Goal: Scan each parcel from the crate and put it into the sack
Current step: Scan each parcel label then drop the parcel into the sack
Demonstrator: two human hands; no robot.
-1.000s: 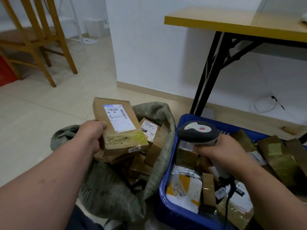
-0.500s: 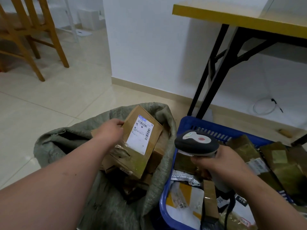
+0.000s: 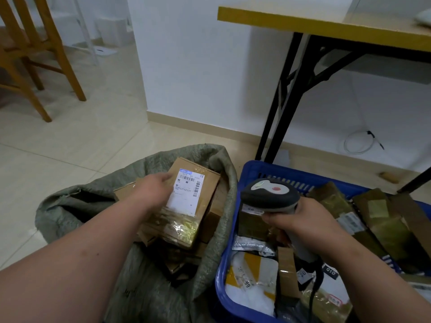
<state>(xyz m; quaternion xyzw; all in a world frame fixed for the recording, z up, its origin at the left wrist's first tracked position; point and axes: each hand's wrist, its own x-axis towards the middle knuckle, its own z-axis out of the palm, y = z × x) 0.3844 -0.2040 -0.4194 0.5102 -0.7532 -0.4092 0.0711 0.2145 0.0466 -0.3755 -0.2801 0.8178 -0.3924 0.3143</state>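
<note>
A brown cardboard parcel [image 3: 186, 206] with a white barcode label lies tilted on top of other boxes inside the open grey-green woven sack [image 3: 70, 206]. My left hand [image 3: 154, 190] lies on the parcel's left edge with its fingers stretched out over the box. My right hand [image 3: 303, 220] grips the handle of a grey barcode scanner [image 3: 270, 194] above the blue plastic crate [image 3: 256, 169]. Its cable hangs down into the crate. The crate holds several parcels: brown taped boxes [image 3: 384, 224], a silver pouch and a white-and-yellow bag [image 3: 251, 283].
A yellow-topped table [image 3: 326, 22] on black legs [image 3: 277, 108] stands behind the crate against a white wall. A wooden chair [image 3: 30, 54] is at the far left on the tiled floor. A white cable [image 3: 359, 143] lies coiled under the table.
My left hand lowered the labelled parcel from above the sack onto the boxes inside it, and its fingers have loosened. The right hand kept the scanner over the crate.
</note>
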